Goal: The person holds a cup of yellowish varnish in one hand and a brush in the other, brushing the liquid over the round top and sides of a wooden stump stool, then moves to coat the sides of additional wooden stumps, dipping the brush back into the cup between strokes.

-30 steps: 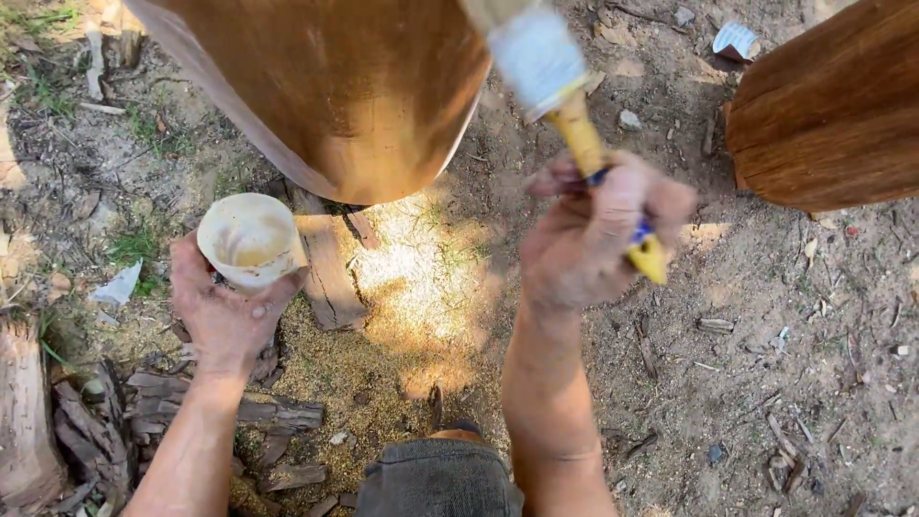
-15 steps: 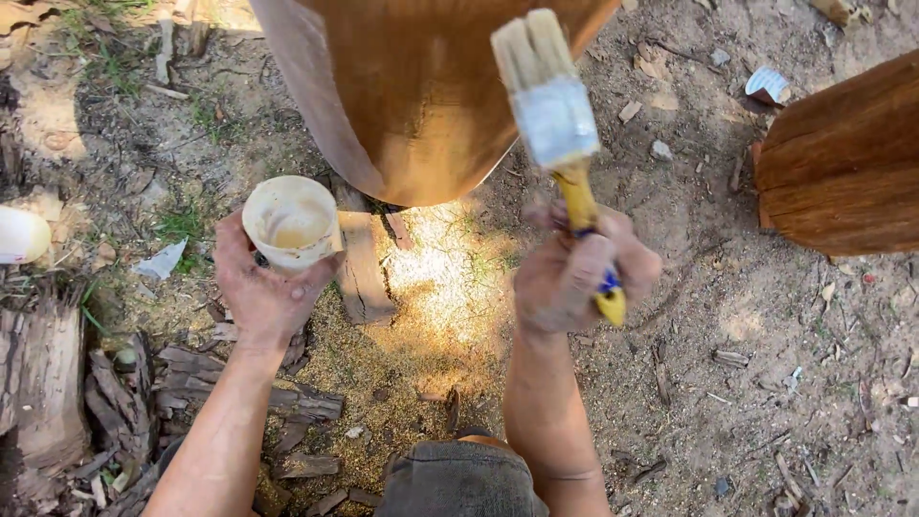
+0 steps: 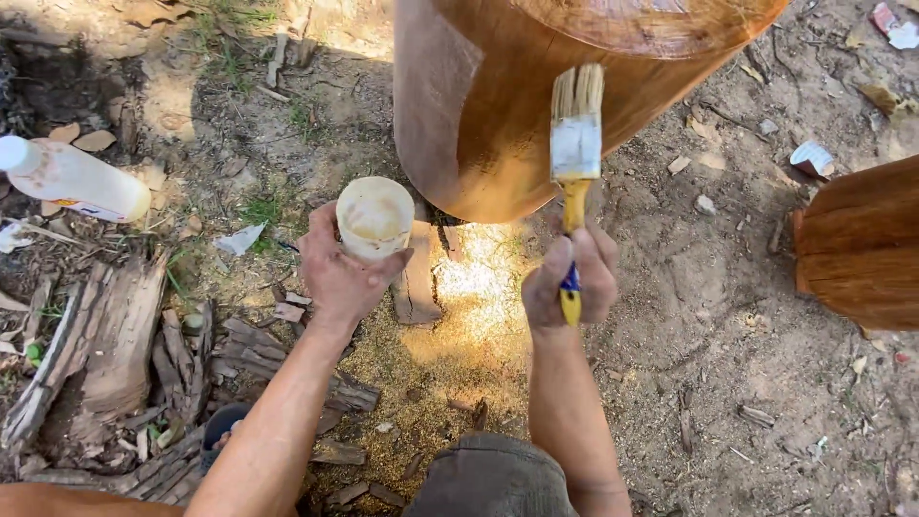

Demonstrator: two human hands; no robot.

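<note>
Yellow-handled, with a blue tip at the butt end, the paintbrush [image 3: 576, 163] stands nearly upright in my right hand [image 3: 571, 278], whose fingers are curled tight around the lower handle. Its pale bristles are splayed and stained, the metal band below them is smeared whitish, and the bristle tips lie against the glossy amber side of the big log [image 3: 498, 105] standing on end in front of me. That wood shines wet and honey-coloured, with a darker, rippled top face.

My left hand [image 3: 335, 278] wraps around a small white cup [image 3: 374, 216] from below and behind, thumb on one side and fingers on the other, holding it upright just left of the log's base. I see a creamy, yellowish coating inside the cup.

Underfoot is bare sandy ground [image 3: 708, 316], outdoors, littered with wood chips, bark [image 3: 105, 345] and a patch of pale sawdust [image 3: 450, 354] in bright sun between my arms. A flat wood offcut [image 3: 418, 278] lies by the log's foot. A white plastic bottle [image 3: 72, 180] lies on its side at the far left, well apart from the cup. A second brown log [image 3: 857, 244] shows at the right edge, with sparse grass [image 3: 254, 206] up left.
</note>
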